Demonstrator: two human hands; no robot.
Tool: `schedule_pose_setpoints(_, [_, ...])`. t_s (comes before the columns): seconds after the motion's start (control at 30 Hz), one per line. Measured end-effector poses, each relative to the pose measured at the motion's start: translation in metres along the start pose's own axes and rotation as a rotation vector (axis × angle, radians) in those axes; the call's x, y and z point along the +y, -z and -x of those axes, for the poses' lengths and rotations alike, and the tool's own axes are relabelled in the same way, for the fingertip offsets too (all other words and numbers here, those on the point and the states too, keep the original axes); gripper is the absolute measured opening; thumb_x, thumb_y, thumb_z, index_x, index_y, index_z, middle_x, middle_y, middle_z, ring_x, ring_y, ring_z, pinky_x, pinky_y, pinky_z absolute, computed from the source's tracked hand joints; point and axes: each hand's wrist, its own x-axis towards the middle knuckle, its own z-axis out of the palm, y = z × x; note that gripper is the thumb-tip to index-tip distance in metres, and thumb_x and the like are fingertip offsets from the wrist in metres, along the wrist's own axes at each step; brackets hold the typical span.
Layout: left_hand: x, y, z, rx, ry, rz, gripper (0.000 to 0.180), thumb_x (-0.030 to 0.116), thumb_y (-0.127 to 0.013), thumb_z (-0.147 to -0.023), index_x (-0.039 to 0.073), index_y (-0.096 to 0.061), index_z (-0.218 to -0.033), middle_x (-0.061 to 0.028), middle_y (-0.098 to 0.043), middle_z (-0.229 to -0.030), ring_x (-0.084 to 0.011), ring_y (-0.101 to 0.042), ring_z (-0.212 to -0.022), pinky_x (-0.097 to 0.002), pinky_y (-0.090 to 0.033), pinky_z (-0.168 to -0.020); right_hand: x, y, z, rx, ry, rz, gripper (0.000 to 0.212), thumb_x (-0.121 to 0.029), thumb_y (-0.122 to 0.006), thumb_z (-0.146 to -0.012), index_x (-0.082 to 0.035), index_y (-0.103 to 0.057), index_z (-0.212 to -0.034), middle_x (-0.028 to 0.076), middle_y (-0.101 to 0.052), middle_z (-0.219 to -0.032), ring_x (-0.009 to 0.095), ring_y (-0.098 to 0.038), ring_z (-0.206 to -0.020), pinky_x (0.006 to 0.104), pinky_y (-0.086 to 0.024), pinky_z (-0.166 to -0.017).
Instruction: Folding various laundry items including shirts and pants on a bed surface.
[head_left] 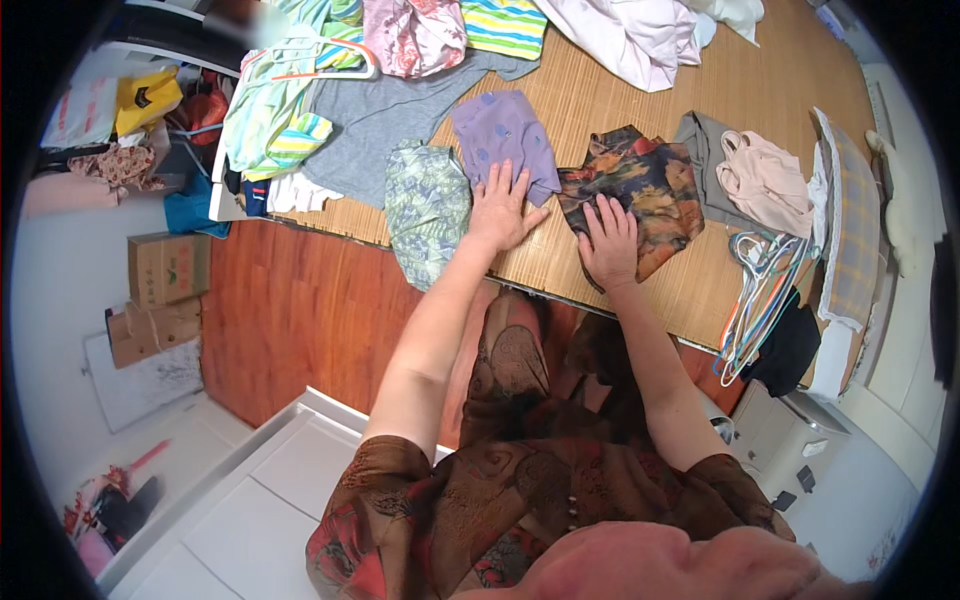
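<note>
Head view: purple cloth (503, 132) lies on the tan mat (785, 80), its near end beneath the left hand's (500, 213) spread fingers, dark patterned cloth (662, 195) beneath the right hand's (611, 247) outstretched fingers

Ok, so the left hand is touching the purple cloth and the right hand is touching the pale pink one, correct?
The second half is wrong: the head view shows the right hand touching the dark patterned cloth. The left hand is touching the purple cloth.
</note>
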Motion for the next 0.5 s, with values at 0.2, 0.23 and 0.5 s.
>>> schedule_pose_setpoints(0.2, [-0.065,0.047,-0.057,0.478,0.397,0.281,0.023,0.027,-0.060,-0.082,0.006,-0.067,-0.085,-0.0163,-0.064,-0.073,-0.0350,-0.063,-0.073,-0.0447,-0.049,-0.070,0.005,-0.006,0.003,0.018,-0.029,-0.018,0.049,-0.026,-0.058,-0.079,-0.010,-0.051,-0.125,0.010,-0.043,-0.136,0.029,-0.038,-0.125,0.0488,-0.028,-0.103])
schedule_pose_setpoints(0.23, [-0.078,0.051,-0.067,0.516,0.479,0.252,0.022,0.026,-0.061,-0.082,0.006,-0.066,-0.088,-0.0163,-0.065,-0.078,-0.0353,-0.062,-0.079,-0.0449,-0.049,-0.071,0.006,-0.005,0.003,0.025,-0.030,-0.017,0.049,-0.025,-0.057,-0.079,-0.009,-0.051,-0.125,0.010,-0.043,-0.136,0.029,-0.038,-0.125,0.0486,-0.029,-0.103])
schedule_pose_setpoints(0.5, [-0.156,0.008,-0.072,0.206,0.417,-0.289,0.025,0.028,-0.057,-0.083,0.003,-0.062,-0.087,-0.0165,-0.064,-0.092,-0.0346,-0.062,-0.085,-0.0462,-0.050,-0.073,0.005,-0.001,0.001,0.044,-0.043,-0.049,0.047,-0.023,-0.059,-0.078,-0.007,-0.053,-0.121,0.009,-0.045,-0.134,0.028,-0.040,-0.124,0.0474,-0.030,-0.103])
